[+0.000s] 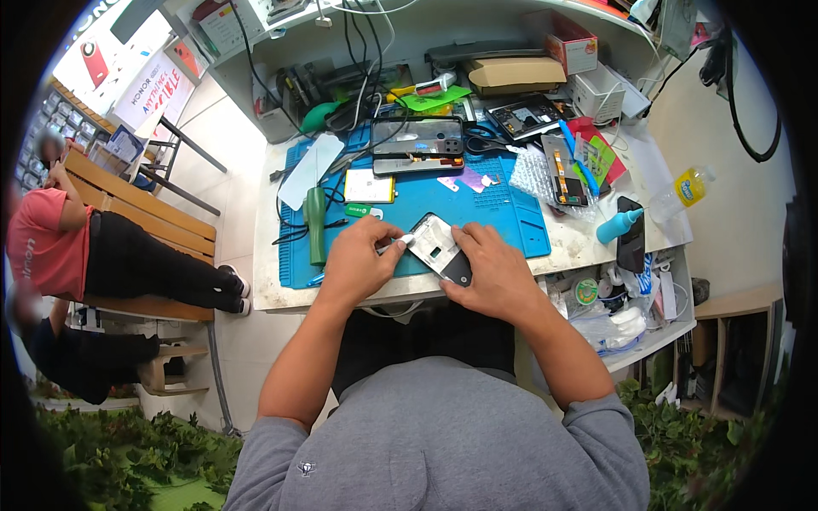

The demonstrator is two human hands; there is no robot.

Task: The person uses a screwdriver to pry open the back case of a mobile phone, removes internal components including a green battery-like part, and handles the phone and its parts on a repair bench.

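My right hand [501, 271] grips an opened phone body [430, 237], its frame white inside with a dark lower end, tilted over the front of the blue repair mat [426, 200]. Fingers of my left hand [362, 255] are pinched on a small white-tipped tool [406, 240] that touches or nearly touches the phone body's left edge; its kind is too small to tell. Just left of that hand lies a green-handled tool [315, 230]. Beyond it are a white-and-yellow battery [369, 186] and a black phone housing [417, 146].
Scissors [484, 139], bubble wrap [532, 175] and phone parts [564, 170] crowd the right side. A blue squeeze bottle [618, 226] stands near a dark phone [631, 238]. Below is an open drawer [613, 315] of clutter. Cables hang at the back; people sit on a bench [145, 204] at left.
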